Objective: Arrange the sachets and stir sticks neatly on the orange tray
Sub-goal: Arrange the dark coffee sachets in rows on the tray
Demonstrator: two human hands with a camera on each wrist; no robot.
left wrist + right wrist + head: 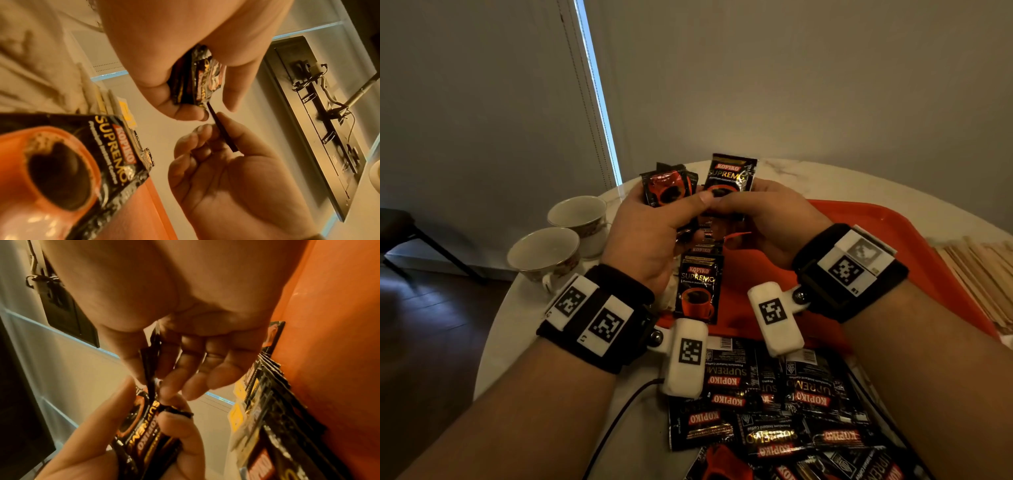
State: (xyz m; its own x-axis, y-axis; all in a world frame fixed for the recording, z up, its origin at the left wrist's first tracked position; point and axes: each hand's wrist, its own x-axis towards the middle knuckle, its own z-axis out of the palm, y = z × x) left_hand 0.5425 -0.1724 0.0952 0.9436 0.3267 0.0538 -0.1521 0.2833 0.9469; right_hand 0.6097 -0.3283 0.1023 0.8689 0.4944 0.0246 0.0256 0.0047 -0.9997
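My left hand [671,219] grips a small bunch of black-and-red coffee sachets [666,190] above the far left of the orange tray [893,236]. Right beside it, my right hand [760,216] pinches a single upright sachet [729,174] by its lower part. The right wrist view shows that single sachet [150,368] edge-on between thumb and fingers, touching the bunch [141,426]. An overlapping row of sachets [698,291] lies on the tray under my hands. Wooden stir sticks [983,274] lie heaped on the table right of the tray.
Several loose sachets [774,407] are piled on the white marble table [496,349] at the front edge. Two teacups [544,253] stand left of the tray. A black cable [619,414] runs along the near side. A dark chair [400,229] stands on the left.
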